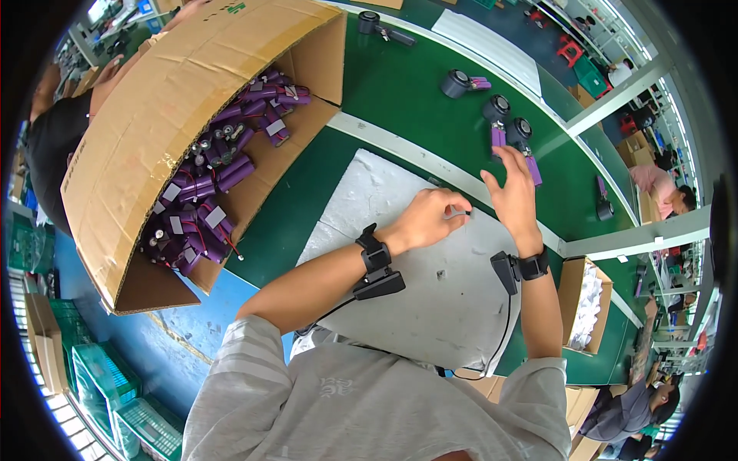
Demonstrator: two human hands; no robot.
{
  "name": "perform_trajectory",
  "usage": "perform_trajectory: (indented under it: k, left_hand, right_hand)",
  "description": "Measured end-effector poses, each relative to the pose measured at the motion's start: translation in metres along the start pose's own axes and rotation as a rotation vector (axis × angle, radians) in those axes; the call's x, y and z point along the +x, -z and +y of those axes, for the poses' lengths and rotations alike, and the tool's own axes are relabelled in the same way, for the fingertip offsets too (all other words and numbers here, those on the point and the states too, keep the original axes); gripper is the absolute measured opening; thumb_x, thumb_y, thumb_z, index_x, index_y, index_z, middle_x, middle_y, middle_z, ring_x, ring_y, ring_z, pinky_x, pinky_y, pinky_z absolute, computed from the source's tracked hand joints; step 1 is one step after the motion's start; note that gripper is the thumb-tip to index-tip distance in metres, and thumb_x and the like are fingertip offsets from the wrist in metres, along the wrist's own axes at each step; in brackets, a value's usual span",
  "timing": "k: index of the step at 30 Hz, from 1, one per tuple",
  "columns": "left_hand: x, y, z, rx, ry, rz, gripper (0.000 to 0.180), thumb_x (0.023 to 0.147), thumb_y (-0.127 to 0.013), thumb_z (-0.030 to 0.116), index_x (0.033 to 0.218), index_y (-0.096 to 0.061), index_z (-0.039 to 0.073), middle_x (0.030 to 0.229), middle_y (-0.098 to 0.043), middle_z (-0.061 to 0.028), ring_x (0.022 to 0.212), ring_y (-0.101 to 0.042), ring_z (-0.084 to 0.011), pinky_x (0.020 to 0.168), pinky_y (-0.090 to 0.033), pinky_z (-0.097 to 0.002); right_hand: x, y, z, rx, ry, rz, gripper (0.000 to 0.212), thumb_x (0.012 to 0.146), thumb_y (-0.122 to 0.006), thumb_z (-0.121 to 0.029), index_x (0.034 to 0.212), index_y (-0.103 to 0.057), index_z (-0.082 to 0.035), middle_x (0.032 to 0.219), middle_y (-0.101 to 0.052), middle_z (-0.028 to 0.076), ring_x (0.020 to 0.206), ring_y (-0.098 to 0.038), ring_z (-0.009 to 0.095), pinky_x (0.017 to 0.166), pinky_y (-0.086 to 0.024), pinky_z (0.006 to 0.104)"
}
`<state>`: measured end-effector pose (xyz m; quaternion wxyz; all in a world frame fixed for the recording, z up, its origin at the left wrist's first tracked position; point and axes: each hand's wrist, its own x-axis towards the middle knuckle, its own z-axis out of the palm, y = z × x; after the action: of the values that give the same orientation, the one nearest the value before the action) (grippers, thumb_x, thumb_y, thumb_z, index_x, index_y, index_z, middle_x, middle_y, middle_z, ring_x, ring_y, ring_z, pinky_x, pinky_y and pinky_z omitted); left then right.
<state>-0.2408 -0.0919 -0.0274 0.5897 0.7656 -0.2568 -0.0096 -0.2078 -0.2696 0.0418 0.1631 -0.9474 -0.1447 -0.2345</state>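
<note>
Two bare hands work over a white foam sheet (400, 253) that lies on a green conveyor belt (400, 92). The left hand (427, 219) is curled, fingertips pinched together on a small dark part (463, 213) at the sheet's far right edge; the part is too small to tell what it is. The right hand (513, 192) stands just to the right of it, fingers spread apart and holding nothing, its fingertips near the closest pair of black round rollers with purple cells (509, 127) on the belt. Each wrist carries a black strap with a small device, two in all.

On the belt I count about six such black-and-purple assemblies: the pair just beyond the right hand, one (461, 82) farther left, one (377, 24) at the far end, and one (603, 201) to the right near the belt's edge; the sixth is unclear.

At the left, a large open brown cardboard box (177, 100) lies tipped on its side, holding a heap of purple cylindrical battery packs with red and black wires (211, 180), too many to count. A smaller cardboard box with white pieces (584, 303) sits at the near right, well apart from both hands.
</note>
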Motion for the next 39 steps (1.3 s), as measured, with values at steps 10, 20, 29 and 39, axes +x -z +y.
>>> perform_trajectory:
  k: [10,20,29,39]
  left_hand:
    - [0.006,0.001,0.012,-0.248,0.105,0.495,0.022,0.095,-0.059,0.023,0.1,-0.059,0.002,0.093,-0.059,-0.0118,0.072,-0.058,-0.0224,0.058,-0.046,-0.0336]
    - [0.008,0.003,0.01,-0.292,0.129,0.572,0.024,0.096,-0.052,0.025,0.11,-0.052,0.004,0.11,-0.049,-0.0156,0.078,-0.058,-0.0296,0.072,-0.049,-0.038]
    - [0.012,0.01,0.011,-0.482,0.244,0.726,0.026,0.094,-0.055,0.027,0.11,-0.053,0.006,0.104,-0.051,-0.0156,0.076,-0.057,-0.0276,0.072,-0.048,-0.0366]
    - [0.004,-0.011,0.0,-0.091,-0.165,-0.092,0.027,0.074,-0.069,0.015,0.098,-0.06,0.009,0.076,-0.061,-0.0094,0.078,-0.061,-0.0247,0.07,-0.049,-0.036]
  right_hand:
    - [0.172,-0.135,0.012,0.185,0.192,-0.343,0.049,0.084,-0.066,-0.017,0.129,-0.051,-0.003,0.123,-0.058,0.02,0.109,-0.059,0.035,0.093,-0.048,0.0388]
    - [0.278,-0.227,0.022,-0.057,0.066,-0.335,0.06,0.079,-0.063,-0.007,0.134,-0.04,-0.006,0.107,-0.063,0.022,0.103,-0.058,0.04,0.088,-0.048,0.0468]
    - [0.094,-0.048,-0.034,0.314,0.209,-0.466,0.04,0.071,-0.066,0.005,0.108,-0.053,-0.004,0.066,-0.049,0.005,0.058,-0.046,0.015,0.056,-0.042,0.0297]
    - [-0.078,0.05,-0.081,0.264,0.272,-0.772,0.015,0.072,-0.072,0.0,0.079,-0.059,-0.001,0.07,-0.057,0.006,0.055,-0.055,0.015,0.052,-0.045,0.0273]
